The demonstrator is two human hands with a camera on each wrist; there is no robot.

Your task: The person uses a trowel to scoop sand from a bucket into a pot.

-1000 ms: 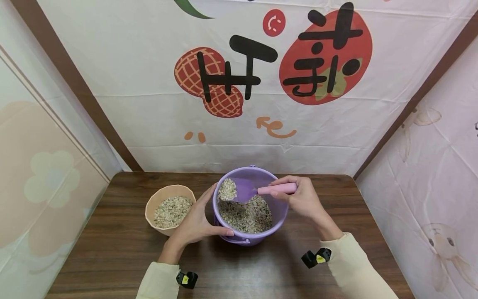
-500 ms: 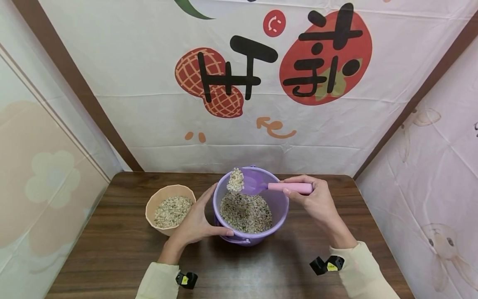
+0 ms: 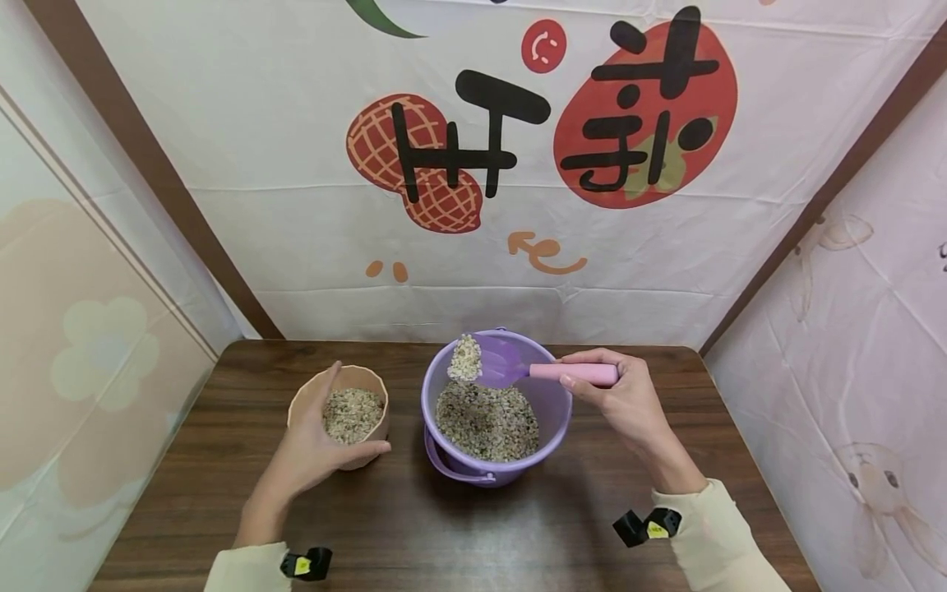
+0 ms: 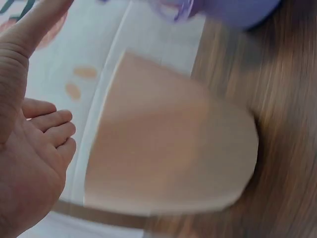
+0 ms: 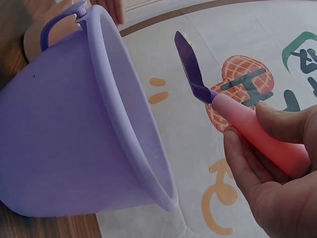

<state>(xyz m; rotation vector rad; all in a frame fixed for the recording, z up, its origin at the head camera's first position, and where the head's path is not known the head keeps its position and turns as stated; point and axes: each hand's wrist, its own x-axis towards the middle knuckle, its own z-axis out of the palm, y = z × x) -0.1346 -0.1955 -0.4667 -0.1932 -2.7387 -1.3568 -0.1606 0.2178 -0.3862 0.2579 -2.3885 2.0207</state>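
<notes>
My right hand (image 3: 625,399) grips the pink handle of a small purple toy shovel (image 3: 501,362), fingers and thumb wrapped round it in the right wrist view. A heap of pale grains (image 3: 466,359) sits on the blade, held over a purple bucket (image 3: 555,427). More mixed grains (image 3: 488,419) lie inside the bucket. On the left, my left hand (image 3: 307,448) is over the near side of a peach faceted bowl (image 3: 376,436), thumb and fingers spread. That bowl holds grains too. In the left wrist view the fingers (image 4: 52,121) look relaxed beside the bowl's blurred wall (image 4: 168,148).
The bucket's handle (image 3: 451,469) hangs down at its near left side. Both containers stand on a dark wooden table (image 3: 473,551), with a gap between them. A printed white cloth (image 3: 311,247) rises behind the table's back edge.
My left hand has let go of the bucket and moved left to the bowl; the bucket's handle has dropped lower. The shovel has risen and shifted right, still bearing grains.
</notes>
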